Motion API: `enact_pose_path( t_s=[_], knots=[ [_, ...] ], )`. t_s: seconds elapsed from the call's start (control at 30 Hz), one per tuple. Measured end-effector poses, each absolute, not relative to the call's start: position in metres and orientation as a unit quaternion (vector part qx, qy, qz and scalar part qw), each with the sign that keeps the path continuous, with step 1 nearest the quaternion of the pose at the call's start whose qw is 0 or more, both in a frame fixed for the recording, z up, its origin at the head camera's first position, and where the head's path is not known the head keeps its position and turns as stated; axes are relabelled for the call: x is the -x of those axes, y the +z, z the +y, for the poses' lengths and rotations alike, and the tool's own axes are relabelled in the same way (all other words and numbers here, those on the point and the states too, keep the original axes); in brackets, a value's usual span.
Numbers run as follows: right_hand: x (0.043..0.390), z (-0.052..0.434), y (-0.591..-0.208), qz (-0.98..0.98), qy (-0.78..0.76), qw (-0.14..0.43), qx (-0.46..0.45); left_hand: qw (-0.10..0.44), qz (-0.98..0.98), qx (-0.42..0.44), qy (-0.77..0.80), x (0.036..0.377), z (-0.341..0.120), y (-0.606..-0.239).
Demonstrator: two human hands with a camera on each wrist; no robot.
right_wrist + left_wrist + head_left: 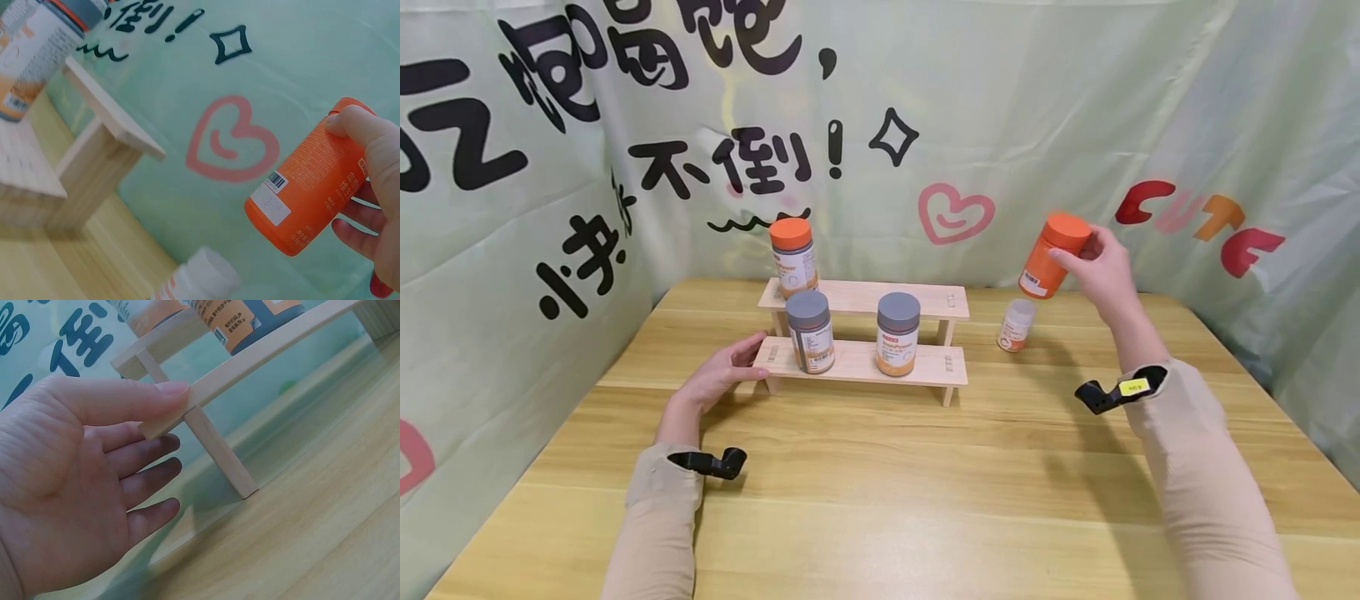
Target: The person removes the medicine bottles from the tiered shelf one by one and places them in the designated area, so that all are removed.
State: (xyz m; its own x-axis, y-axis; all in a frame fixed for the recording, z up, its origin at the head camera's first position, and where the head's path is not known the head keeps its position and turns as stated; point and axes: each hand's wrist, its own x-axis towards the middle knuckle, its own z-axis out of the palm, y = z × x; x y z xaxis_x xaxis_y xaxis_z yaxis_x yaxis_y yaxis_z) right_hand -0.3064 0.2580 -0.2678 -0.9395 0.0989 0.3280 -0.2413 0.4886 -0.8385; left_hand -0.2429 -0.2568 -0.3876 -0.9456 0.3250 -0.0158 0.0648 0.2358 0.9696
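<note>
My right hand [1101, 267] grips an orange bottle [306, 181] near its cap, holding it tilted in the air above a small white-capped bottle [1017, 327] on the table. Thumb and fingers lie on opposite sides of it. At the left end of a two-step wooden shelf [857, 364], my left hand [81, 462] pinches the lower board between thumb and index finger; the other fingers extend loosely below. Two grey-capped bottles [810, 333] [898, 335] stand upright on that lower step. An orange-capped bottle [794, 262] stands at the left of the upper step.
The shelf stands toward the back of a wood-grain table [880, 492]. Behind it hangs a pale green cloth [1060, 108] with dark lettering and a pink heart [232, 140]. A black wrist camera [711, 463] sits on the left sleeve, another [1108, 393] on the right.
</note>
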Motion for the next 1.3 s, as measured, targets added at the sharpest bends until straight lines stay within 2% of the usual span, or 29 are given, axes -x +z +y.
enact_pose_path(
  t_s=[0.2,0.6,1.3],
  knots=[
    [0.302,0.276,-0.278,-0.847,0.498,0.185,-0.019,0.104,0.781,-0.123,0.604,0.244,-0.257,-0.389],
    [0.294,0.299,-0.303,-0.867,0.466,0.176,0.012,0.106,0.779,-0.123,0.606,0.242,-0.257,-0.388],
    [0.292,0.304,-0.344,-0.888,0.429,0.161,0.036,0.104,0.776,-0.124,0.609,0.243,-0.257,-0.389]
  ],
)
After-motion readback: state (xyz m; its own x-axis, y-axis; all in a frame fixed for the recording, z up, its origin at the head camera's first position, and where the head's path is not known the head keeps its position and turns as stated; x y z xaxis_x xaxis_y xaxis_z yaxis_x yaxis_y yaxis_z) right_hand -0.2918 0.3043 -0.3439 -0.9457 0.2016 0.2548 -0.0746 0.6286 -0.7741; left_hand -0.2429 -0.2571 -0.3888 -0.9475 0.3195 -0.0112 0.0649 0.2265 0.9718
